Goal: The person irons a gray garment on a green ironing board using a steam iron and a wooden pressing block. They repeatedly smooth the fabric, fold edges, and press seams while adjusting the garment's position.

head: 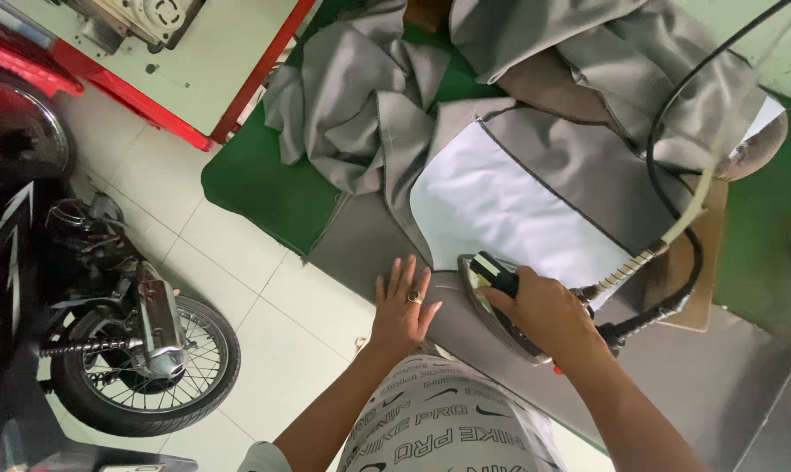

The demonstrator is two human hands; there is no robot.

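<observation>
Setting: Pale tiled floor, with a green-covered ironing table (pixel 255 188) as the work surface and landmark.
Cloth: Grey fabric (pixel 579 166) lies spread over the table, bunched in folds at its far side; a white panel (pixel 500 210) sits flat in the middle, apparently laid out smooth for pressing.
Iron: A metal steam iron (pixel 500 306) rests on the cloth at the table's near edge, just below the white panel, its black cord (pixel 675 114) looping away across the table.
Right hand: The right hand (pixel 544 310) is clamped around the iron's handle, wrist angled down, forearm reaching in from the near side.
Left hand: The left hand (pixel 402 306) lies flat, fingers spread and gripping nothing, pressing the cloth beside the iron, seemingly to keep it taut.
Off the table: A motorcycle (pixel 107 323) stands on the floor left of the table; a red-framed bench (pixel 212 79) stands beyond it.
</observation>
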